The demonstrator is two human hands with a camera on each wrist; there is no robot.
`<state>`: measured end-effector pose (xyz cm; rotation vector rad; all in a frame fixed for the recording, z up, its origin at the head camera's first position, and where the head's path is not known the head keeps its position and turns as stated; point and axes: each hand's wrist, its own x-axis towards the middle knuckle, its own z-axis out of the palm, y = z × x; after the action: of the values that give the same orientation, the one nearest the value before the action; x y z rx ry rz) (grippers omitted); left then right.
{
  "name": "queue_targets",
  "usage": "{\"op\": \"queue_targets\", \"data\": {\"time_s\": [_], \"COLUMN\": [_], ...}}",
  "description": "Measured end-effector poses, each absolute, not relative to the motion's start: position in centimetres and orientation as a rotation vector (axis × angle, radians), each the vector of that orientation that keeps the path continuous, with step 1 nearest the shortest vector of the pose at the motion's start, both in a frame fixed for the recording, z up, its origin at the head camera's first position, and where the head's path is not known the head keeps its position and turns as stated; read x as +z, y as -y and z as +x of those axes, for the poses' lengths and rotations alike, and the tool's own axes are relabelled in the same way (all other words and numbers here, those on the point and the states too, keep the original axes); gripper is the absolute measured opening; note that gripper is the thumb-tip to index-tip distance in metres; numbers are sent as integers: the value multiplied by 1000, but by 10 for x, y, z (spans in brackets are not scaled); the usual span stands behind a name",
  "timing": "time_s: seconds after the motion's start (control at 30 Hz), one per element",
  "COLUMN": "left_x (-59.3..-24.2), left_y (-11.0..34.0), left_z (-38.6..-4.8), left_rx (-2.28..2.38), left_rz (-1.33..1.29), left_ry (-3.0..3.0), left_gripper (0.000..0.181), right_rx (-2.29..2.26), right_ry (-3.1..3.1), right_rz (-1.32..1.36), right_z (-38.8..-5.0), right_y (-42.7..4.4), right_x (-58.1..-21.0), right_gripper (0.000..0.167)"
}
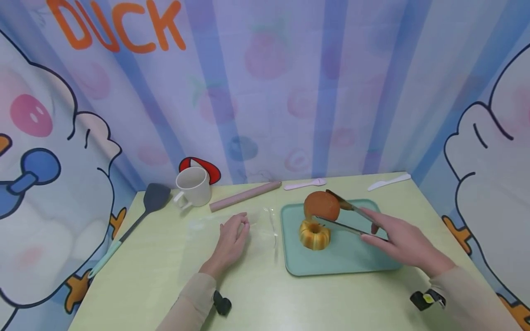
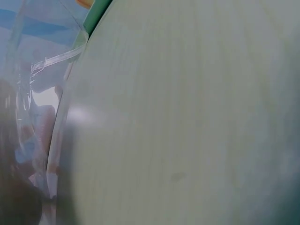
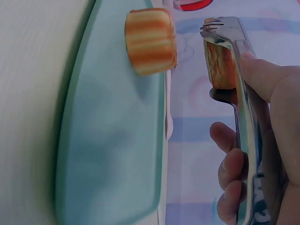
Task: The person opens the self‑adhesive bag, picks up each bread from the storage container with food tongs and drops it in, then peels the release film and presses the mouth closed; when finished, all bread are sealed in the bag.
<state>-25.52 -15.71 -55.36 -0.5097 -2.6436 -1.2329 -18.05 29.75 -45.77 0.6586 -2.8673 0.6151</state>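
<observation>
My right hand (image 1: 407, 241) grips metal tongs (image 1: 344, 225), thumb on one arm and fingers curled round the other. Pinched between the tongs' tips is a round brown bun (image 1: 321, 204), held up over the far left part of the green tray (image 1: 348, 268). In the right wrist view the bun (image 3: 220, 68) hangs clear of the tray. A golden fluted ring-shaped cake (image 1: 314, 240) sits on the tray just below it. My left hand (image 1: 231, 241) rests on a clear plastic bag (image 1: 262, 232), fingers relaxed and loosely bent.
Behind the bag lies a mauve rolled stick (image 1: 245, 196). A white mug (image 1: 193, 186) and a dark-headed spatula (image 1: 155, 197) stand and lie at the left. A pink fork (image 1: 305, 184) and a pale knife (image 1: 389, 181) lie along the back edge, before a printed curtain (image 1: 269, 101).
</observation>
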Motion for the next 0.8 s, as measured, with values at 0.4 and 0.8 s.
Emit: {"op": "queue_targets", "data": {"time_s": [0.4,0.8], "left_x": [-549,-546], "left_y": [156,153], "left_z": [-255,-252], "left_rx": [-1238,-1223], "left_rz": [-513,-558], "left_ry": [2672,2664], "left_gripper": [23,22], "right_rx": [521,484], "right_ry": [2843,2852], "right_rz": [882,1014], "right_z": [-201,-211], "right_y": [-250,-212], "right_x": [-456,-458], "right_gripper": [67,65]}}
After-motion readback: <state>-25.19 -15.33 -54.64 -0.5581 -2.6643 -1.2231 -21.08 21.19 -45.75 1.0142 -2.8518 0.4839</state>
